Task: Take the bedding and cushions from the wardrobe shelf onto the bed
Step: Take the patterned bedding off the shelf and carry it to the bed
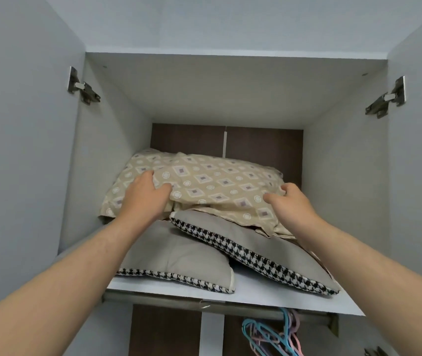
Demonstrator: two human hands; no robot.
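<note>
Both forearms reach up to the wardrobe shelf [251,291] — left hand [145,195] and right hand [291,201] closing on the patterned bedding [212,186], on top of two grey cushions [179,255]. Nothing's off yet — whole pile left, bed out of view.

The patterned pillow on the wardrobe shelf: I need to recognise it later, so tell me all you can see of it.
The patterned pillow is beige cotton-like fabric printed with diamonds and small rings, soft and creased. It lies flat at the back of the white shelf, its loose front edge draped over two grey cushions with houndstooth trim. The left hand presses on its left part; the right hand grips its right front edge. Its rear is out of sight.
</note>
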